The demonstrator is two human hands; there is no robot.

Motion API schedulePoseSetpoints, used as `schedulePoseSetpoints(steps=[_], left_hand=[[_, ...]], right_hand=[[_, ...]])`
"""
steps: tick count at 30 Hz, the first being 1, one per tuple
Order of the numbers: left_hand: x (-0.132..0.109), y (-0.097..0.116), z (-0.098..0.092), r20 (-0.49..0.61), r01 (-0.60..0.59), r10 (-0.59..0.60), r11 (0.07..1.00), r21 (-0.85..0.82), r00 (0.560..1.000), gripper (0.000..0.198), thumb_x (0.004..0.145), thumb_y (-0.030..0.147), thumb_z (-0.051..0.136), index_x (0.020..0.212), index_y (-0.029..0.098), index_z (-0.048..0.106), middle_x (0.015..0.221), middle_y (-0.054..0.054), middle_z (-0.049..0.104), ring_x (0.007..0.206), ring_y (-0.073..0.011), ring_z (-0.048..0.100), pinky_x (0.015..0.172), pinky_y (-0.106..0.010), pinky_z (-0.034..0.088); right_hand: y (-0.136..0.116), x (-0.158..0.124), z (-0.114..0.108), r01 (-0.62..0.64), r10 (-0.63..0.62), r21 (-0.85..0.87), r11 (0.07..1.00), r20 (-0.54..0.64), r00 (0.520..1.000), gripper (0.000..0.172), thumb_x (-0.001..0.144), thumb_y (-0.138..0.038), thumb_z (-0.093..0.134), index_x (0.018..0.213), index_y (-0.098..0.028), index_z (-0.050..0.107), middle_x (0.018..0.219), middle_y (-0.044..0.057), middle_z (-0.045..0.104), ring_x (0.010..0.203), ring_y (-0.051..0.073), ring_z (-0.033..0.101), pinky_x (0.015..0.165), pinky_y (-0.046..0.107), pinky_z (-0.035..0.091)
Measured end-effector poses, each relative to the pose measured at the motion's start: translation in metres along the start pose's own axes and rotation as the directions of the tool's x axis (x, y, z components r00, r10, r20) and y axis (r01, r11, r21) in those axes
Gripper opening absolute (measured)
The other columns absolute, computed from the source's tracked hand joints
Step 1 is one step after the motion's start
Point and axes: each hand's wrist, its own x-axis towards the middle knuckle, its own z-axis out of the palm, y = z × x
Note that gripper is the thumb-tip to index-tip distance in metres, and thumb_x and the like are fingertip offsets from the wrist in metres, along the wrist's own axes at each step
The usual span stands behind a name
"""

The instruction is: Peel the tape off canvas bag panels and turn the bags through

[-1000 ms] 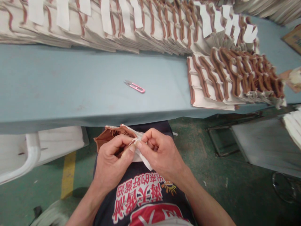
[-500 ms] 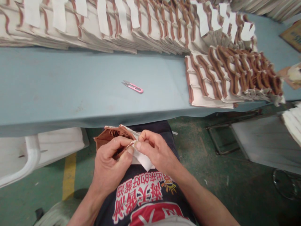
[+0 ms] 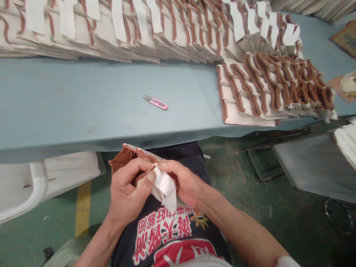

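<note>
On my lap lies a brown and off-white sewn fabric piece point(image 3: 120, 161), its folded brown side facing up at the left. My left hand point(image 3: 130, 187) is closed on its edge, thumb and forefinger pinching. Close against it, my right hand point(image 3: 185, 181) pinches a white strip point(image 3: 164, 185) at the same edge. The strip curls and hangs down between the hands. Whether it is fastened to the fabric cannot be seen; the fingertips hide the joint. On the blue table ahead lies a pair of pink-handled thread snips point(image 3: 155, 102), apart from both hands.
Along the back of the blue table point(image 3: 69, 100) runs a long row of off-white and brown fabric pieces point(image 3: 111, 44), several with white strips on top. A smaller stack point(image 3: 250, 92) stands at the right. A white curved tube point(image 3: 39, 189) is at my lower left.
My right hand has turned and its fingers now point more to the left. The white strip has swung up into a curl between my hands. The view has shifted slightly.
</note>
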Motion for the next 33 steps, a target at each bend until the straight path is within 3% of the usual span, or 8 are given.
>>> schedulePoseSetpoints(steps=[5,9,12,14,16,18,24,33], left_hand=[[0.008,0.0,-0.005,0.153,0.23,-0.2,0.951,-0.207,0.968,0.018,0.093,0.031,0.071,0.079,0.019,0.074,0.066,0.002,0.063,0.053,-0.0092,0.05,0.049,-0.018,0.04],[0.015,0.005,-0.009,0.179,0.262,-0.231,0.949,-0.177,0.956,0.017,0.091,0.031,0.072,0.08,0.018,0.076,0.064,0.002,0.062,0.052,-0.0087,0.049,0.048,-0.017,0.038],[0.021,0.014,-0.012,0.249,0.234,-0.199,0.965,-0.121,0.948,0.017,0.087,0.027,0.072,0.075,0.016,0.074,0.063,0.001,0.064,0.052,-0.0092,0.051,0.047,-0.017,0.039],[0.025,0.02,-0.013,0.301,0.208,-0.173,0.974,-0.09,0.938,0.018,0.088,0.026,0.07,0.073,0.015,0.073,0.062,0.0,0.064,0.052,-0.0098,0.052,0.047,-0.017,0.04],[0.028,0.025,-0.013,0.341,0.183,-0.15,0.981,-0.066,0.928,0.019,0.089,0.025,0.067,0.073,0.015,0.072,0.063,0.0,0.065,0.053,-0.0105,0.053,0.048,-0.018,0.042],[0.03,0.027,-0.014,0.38,0.155,-0.129,0.987,-0.038,0.916,0.02,0.09,0.024,0.065,0.075,0.015,0.073,0.065,0.0,0.066,0.054,-0.0103,0.053,0.049,-0.018,0.042],[0.032,0.022,-0.023,0.515,0.154,-0.141,0.988,0.019,0.846,0.021,0.092,0.027,0.063,0.08,0.015,0.076,0.065,0.001,0.062,0.056,-0.0096,0.048,0.049,-0.017,0.037],[0.037,0.01,-0.032,0.627,0.187,-0.155,0.982,0.015,0.763,0.026,0.098,0.032,0.063,0.081,0.014,0.071,0.063,0.005,0.051,0.056,-0.0084,0.039,0.05,-0.018,0.032]], right_hand=[[-0.011,-0.01,-0.013,0.108,-0.096,-0.247,0.963,0.062,0.994,0.046,0.09,-0.058,0.067,0.069,-0.023,0.046,0.058,-0.008,0.037,0.051,0.009,0.027,0.048,0.025,0.023],[-0.021,-0.021,-0.038,0.139,-0.192,-0.604,0.785,-0.024,0.981,0.045,0.103,-0.055,0.052,0.073,-0.022,0.053,0.058,-0.007,0.043,0.051,0.011,0.037,0.049,0.026,0.028],[-0.04,-0.032,-0.043,0.326,-0.54,-0.783,0.53,-0.016,0.842,0.029,0.104,-0.045,0.058,0.092,-0.02,0.063,0.075,-0.001,0.065,0.066,0.014,0.058,0.063,0.028,0.045],[-0.056,-0.035,-0.036,0.517,-0.673,-0.814,0.266,0.228,0.704,0.021,0.099,-0.039,0.069,0.108,-0.021,0.066,0.101,0.005,0.076,0.093,0.019,0.07,0.085,0.033,0.053],[-0.069,-0.033,-0.026,0.67,-0.607,-0.742,0.004,0.53,0.592,0.031,0.094,-0.038,0.075,0.118,-0.021,0.065,0.12,0.009,0.077,0.116,0.024,0.069,0.105,0.041,0.049],[-0.079,-0.026,-0.019,0.723,-0.475,-0.676,-0.142,0.687,0.55,0.035,0.093,-0.04,0.077,0.118,-0.021,0.064,0.122,0.01,0.077,0.122,0.026,0.067,0.112,0.046,0.044],[-0.09,-0.007,-0.021,0.673,-0.284,-0.705,-0.225,0.708,0.647,0.029,0.092,-0.041,0.078,0.08,-0.022,0.06,0.078,-0.002,0.07,0.09,0.021,0.065,0.113,0.049,0.036],[-0.089,-0.009,-0.018,0.679,-0.235,-0.709,-0.191,0.705,0.669,0.027,0.094,-0.032,0.074,0.076,-0.021,0.058,0.082,0.003,0.069,0.101,0.023,0.065,0.087,0.035,0.046]])
